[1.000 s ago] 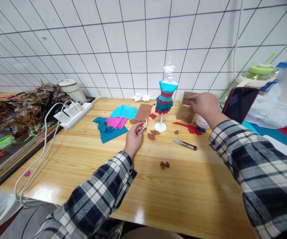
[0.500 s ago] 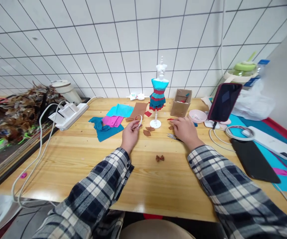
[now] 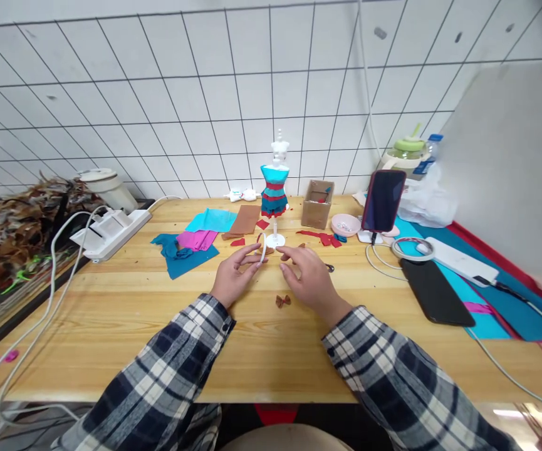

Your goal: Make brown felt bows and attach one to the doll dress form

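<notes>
Left hand [image 3: 233, 275] pinches a thin white plastic-looking ring [image 3: 264, 246]
Probably light and stiff; hold its rim; right hand [image 3: 312, 279] part open, seems empty

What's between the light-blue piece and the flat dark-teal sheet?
A magenta piece lies between the light-blue piece and the dark-teal sheet; the head view shows it.

No lettering or number can be read; the blue label [image 3: 423, 166] on the bottle [image 3: 433, 149] is too small.
</notes>
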Motion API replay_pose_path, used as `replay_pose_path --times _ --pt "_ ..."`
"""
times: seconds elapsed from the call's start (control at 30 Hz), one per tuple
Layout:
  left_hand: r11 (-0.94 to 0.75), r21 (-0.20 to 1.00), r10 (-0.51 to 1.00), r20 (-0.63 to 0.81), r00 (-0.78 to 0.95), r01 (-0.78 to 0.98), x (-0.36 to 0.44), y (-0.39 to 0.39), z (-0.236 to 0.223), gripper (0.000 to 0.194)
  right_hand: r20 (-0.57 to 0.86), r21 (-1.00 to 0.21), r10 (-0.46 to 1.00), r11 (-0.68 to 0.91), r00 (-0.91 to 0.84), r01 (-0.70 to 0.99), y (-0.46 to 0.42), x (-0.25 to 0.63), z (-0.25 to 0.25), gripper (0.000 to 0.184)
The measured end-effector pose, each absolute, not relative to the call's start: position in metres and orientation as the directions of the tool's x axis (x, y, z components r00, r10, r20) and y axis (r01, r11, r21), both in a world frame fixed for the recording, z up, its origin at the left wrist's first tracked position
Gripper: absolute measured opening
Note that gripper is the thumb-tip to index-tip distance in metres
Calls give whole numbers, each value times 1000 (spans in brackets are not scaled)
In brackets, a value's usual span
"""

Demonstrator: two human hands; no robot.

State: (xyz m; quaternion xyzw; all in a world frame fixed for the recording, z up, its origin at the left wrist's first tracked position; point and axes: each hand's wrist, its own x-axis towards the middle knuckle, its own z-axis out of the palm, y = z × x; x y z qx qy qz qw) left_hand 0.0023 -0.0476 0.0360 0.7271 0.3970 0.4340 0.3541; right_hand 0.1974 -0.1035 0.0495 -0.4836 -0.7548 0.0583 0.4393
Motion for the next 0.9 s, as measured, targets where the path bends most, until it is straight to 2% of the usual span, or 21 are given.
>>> replay_pose_path --times 0.13,0.2,0.4,0.57,0.9 --pt "-482 820 862 383 332 308 13 -59 39 21 592 -608 799 527 -103 594 -104 194 47 41" --pt "-515 780 849 407 336 355 17 -64 40 17 588 -656 808 512 -51 555 -103 194 45 40" --pt "-576 699 814 444 374 423 23 -75 39 18 585 -675 810 507 -30 536 -104 194 44 31" --pt "-627 653 775 462 432 426 22 -70 38 16 599 -636 800 504 -37 585 -103 197 42 15" --pt "-594 662 798 415 437 456 21 -70 37 14 558 -669 827 500 -72 550 -104 195 42 16"
